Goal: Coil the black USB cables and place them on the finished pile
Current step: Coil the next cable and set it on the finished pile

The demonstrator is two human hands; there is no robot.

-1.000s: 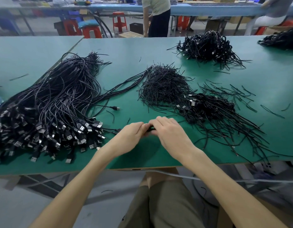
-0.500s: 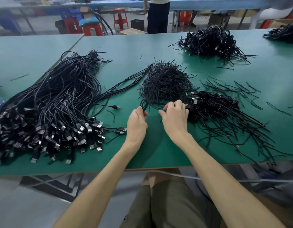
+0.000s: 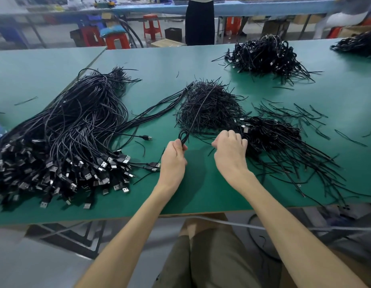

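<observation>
Your hands have parted; keep the left hand (image 3: pixel 173 163) pinching the cable (image 3: pixel 183 135) tight above its thumb, while the right hand (image 3: pixel 230 152) is curled, its grip unclear.

Forearms (image 3: pixel 138 225) bare, as are left hand (image 3: pixel 173 161) and right hand (image 3: pixel 230 154). Olive-brown shorts (image 3: pixel 211 258) on the lap.

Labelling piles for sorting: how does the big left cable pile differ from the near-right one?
Left pile: far larger; near-right pile smaller. Left pile's cables lie long and uncoiled, plugs massed at the near edge; near-right pile's are coiled, thin tails fanning out. Both: black cables on the green table.
</observation>
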